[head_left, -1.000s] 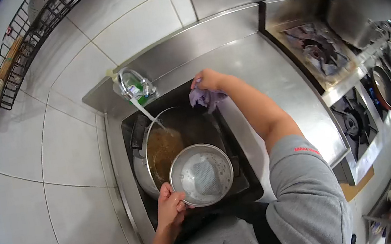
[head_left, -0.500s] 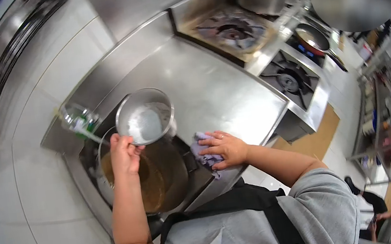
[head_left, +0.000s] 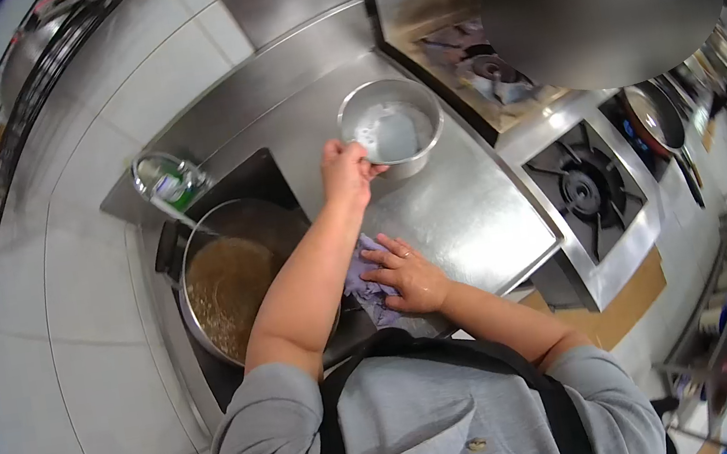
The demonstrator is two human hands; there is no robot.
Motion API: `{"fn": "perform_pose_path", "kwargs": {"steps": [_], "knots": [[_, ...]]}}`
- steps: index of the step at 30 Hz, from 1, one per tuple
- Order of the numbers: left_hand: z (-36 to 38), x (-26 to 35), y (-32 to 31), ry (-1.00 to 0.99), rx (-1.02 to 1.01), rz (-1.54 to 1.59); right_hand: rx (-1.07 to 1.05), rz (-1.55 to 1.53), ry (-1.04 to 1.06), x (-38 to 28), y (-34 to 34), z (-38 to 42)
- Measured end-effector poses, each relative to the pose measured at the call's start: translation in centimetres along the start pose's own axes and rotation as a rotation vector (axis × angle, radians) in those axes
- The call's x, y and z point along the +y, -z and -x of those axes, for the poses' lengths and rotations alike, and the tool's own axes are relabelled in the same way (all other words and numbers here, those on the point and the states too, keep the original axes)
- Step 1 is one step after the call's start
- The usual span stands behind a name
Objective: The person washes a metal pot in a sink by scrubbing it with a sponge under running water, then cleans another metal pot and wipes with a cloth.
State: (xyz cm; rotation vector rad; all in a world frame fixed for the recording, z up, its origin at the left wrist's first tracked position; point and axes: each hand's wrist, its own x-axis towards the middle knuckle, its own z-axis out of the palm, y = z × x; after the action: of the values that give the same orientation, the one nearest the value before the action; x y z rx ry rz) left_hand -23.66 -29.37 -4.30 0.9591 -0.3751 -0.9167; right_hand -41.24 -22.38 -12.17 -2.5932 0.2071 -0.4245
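Note:
My left hand (head_left: 349, 173) is closed on the near rim of a round, deep metal bowl (head_left: 413, 164), thumb and fingers pinching its edge. The bowl is over the steel counter (head_left: 474, 216), with cloudy liquid and whitish foam inside. My right hand (head_left: 412, 278) lies across a crumpled purple cloth (head_left: 361, 276), fingers spread over its folds, at the counter's front left beside the pot. Below my left forearm stands a large pot (head_left: 192, 311) of brown liquid (head_left: 227, 283); the forearm hides part of it.
Behind the pot, a clear container (head_left: 171, 181) with something green inside stands in the corner. To the right are a gas burner (head_left: 583, 187), a grimy stove (head_left: 476, 72) and a frying pan (head_left: 656, 116). A grey blurred oval covers the upper right.
My left hand has carried the bowl from over the pot, right and away from me, to over the counter. My right hand stays on the cloth. The view has shifted.

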Motion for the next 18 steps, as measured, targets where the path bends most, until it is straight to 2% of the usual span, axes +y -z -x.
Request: {"fn": "perform_pose_path", "kwargs": {"steps": [2,6,7,8,9,10,13,15,16,18], "knots": [[-0.8,-0.9,1.0,0.053,-0.055,-0.039,0.061,-0.029,-0.014,0.2,-0.2,-0.2],[0.0,-0.8,1.7,0.087,0.116,-0.065,0.074,-0.077,0.023,0.4,-0.8,-1.0],[-0.3,-1.5,2.9,0.127,0.056,-0.059,0.028,-0.092,0.093,0.1,-0.8,-1.4],[0.6,-1.6,2.3,0.123,0.126,-0.086,0.048,-0.075,0.052,-0.3,-0.5,-1.7],[0.7,-2.5,2.9,0.155,0.097,-0.094,0.072,-0.055,0.0,-0.6,-0.3,-1.8],[1.6,-2.5,2.5,0.182,0.109,-0.036,0.042,-0.06,0.038,-0.6,-0.4,-2.0],[2.0,-3.0,2.7,0.283,-0.059,0.012,0.042,-0.006,0.024,0.1,-0.6,-2.4],[2.5,-1.8,3.6,0.414,-0.268,-0.199,0.051,-0.036,0.06,0.4,-0.8,-2.7],[2.6,-0.7,4.4,0.408,-0.264,-0.19,0.072,-0.02,0.061,0.1,-0.8,-2.9],[2.3,2.2,6.6,0.29,-0.393,-0.61,0.088,0.004,0.036,-0.2,-1.5,-4.0]]}}
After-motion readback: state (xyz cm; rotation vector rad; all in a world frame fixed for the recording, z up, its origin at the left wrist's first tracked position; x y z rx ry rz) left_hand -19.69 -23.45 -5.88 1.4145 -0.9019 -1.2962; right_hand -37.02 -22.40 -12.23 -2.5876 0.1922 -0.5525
